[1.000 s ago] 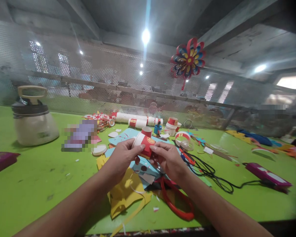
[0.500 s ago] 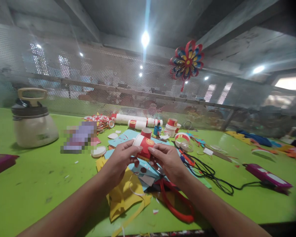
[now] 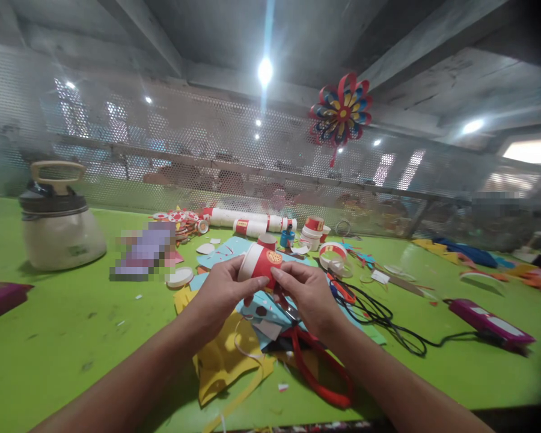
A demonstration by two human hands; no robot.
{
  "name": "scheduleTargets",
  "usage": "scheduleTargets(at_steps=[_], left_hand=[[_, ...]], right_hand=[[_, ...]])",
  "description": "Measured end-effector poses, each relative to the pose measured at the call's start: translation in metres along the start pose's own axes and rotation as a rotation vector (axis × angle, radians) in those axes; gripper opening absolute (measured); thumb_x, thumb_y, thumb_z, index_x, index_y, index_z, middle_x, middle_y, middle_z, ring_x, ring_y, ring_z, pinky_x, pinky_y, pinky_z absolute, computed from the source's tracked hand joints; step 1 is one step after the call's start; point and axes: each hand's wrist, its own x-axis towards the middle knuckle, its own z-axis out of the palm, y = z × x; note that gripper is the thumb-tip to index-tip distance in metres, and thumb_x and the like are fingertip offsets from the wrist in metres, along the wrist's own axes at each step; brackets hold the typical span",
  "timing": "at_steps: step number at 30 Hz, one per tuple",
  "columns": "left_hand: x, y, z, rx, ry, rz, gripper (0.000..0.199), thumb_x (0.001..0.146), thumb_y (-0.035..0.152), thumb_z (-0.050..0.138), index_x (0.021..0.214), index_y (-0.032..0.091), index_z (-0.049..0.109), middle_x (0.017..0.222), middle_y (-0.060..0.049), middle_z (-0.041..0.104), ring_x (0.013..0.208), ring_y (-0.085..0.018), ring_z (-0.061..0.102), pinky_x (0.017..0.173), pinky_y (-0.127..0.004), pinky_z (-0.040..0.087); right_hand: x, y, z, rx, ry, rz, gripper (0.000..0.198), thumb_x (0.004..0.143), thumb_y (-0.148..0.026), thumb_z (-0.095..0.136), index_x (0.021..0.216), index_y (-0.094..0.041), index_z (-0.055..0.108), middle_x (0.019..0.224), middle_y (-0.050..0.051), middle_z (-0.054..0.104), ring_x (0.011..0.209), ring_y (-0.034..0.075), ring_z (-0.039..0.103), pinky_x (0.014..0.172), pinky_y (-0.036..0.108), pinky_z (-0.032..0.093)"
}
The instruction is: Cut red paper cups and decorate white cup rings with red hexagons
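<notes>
A red and white paper cup (image 3: 262,266) with a gold emblem lies tilted on its side between my two hands, above the paper scraps. My left hand (image 3: 228,287) is closed round its white end, thumb along the cup's near face. The right hand (image 3: 309,290) grips the red end between thumb and fingers; some of its fingertips are hidden under the cup. Just below lie scissors (image 3: 322,376) with red handles, their blades partly under my right hand. Light blue paper (image 3: 247,308) and yellow paper (image 3: 228,355) spread beneath the hands.
Stacked paper cups (image 3: 247,218) lie along the back, with a small blue bottle (image 3: 287,237) nearby. At left stand a beige jug (image 3: 63,231) and a blurred-out flat object (image 3: 146,249). Black cable (image 3: 388,319) runs right to a purple box (image 3: 489,325). A paper flower (image 3: 342,113) hangs above.
The cup has shifted slightly left and turned a little in my hands. My left thumb has slid right along its near face; the right hand has barely moved.
</notes>
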Motion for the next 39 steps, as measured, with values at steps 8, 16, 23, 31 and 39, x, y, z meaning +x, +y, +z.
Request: scheduleTargets(at_steps=[8,16,23,31,39], left_hand=[[-0.001,0.005,0.003,0.044,0.057,-0.037,0.025,0.071,0.033,0.072,0.081,0.012,0.064,0.063,-0.001,0.059,0.05,-0.009,0.044,0.046,-0.021,0.034],[-0.001,0.002,0.002,0.008,0.051,-0.048,0.023,0.071,0.03,0.07,0.083,0.012,0.063,0.065,-0.002,0.062,0.051,-0.009,0.046,0.047,-0.021,0.034],[-0.002,0.005,-0.002,-0.093,-0.012,-0.087,0.022,0.067,0.02,0.067,0.088,0.012,0.066,0.072,-0.005,0.066,0.06,-0.012,0.053,0.051,-0.021,0.038],[-0.003,0.013,-0.001,-0.135,-0.045,-0.121,0.029,0.066,0.016,0.057,0.092,0.012,0.068,0.076,-0.008,0.068,0.065,-0.015,0.059,0.051,-0.021,0.039],[0.0,0.005,-0.001,-0.176,-0.025,-0.103,0.026,0.079,0.027,0.054,0.094,0.011,0.066,0.081,-0.01,0.067,0.064,-0.016,0.058,0.05,-0.023,0.043]], right_hand=[[-0.002,-0.003,0.002,-0.031,0.009,0.005,0.024,0.076,-0.035,0.069,0.064,-0.015,0.065,0.047,-0.002,0.059,0.038,0.007,0.046,0.04,0.02,0.037],[-0.002,-0.001,0.004,-0.042,0.024,0.01,0.025,0.076,-0.037,0.069,0.063,-0.015,0.064,0.046,-0.003,0.059,0.037,0.007,0.047,0.04,0.02,0.037],[0.0,0.003,0.003,-0.025,0.045,0.017,0.025,0.075,-0.037,0.069,0.063,-0.015,0.064,0.046,-0.003,0.058,0.037,0.007,0.046,0.039,0.019,0.036],[0.001,0.005,0.003,0.004,0.06,0.027,0.024,0.073,-0.037,0.07,0.063,-0.016,0.064,0.044,-0.003,0.057,0.036,0.008,0.044,0.038,0.02,0.036],[0.0,0.002,0.003,-0.025,0.076,0.016,0.023,0.073,-0.037,0.069,0.064,-0.016,0.064,0.043,-0.004,0.056,0.036,0.007,0.043,0.038,0.02,0.034]])
